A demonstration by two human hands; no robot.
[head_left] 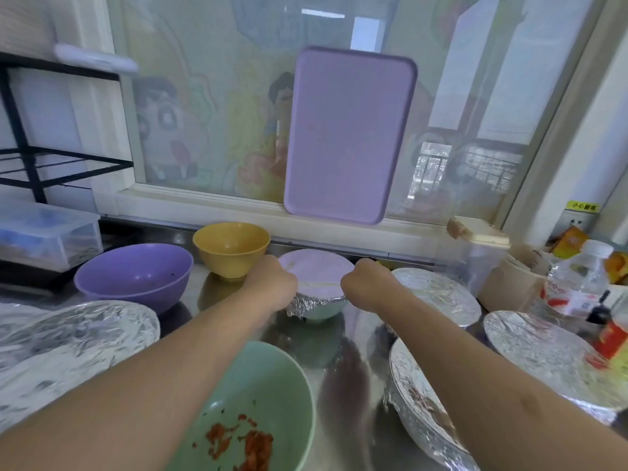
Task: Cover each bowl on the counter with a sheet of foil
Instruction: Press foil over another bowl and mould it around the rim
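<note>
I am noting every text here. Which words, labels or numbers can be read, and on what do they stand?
None can be read with certainty.
Yellow sticker on the right wall: dark characters, too blurred.
Water bottle label: red print, too small.
Red-labelled bottle: illegible.

Almost no words can be read here. A small yellow sticker (583, 207) on the white wall at the far right has dark writing on it, but the letters are too small and blurry to read. The clear plastic water bottle (577, 283) on the right has a red and white label, and its print is too blurry to read too.
</note>
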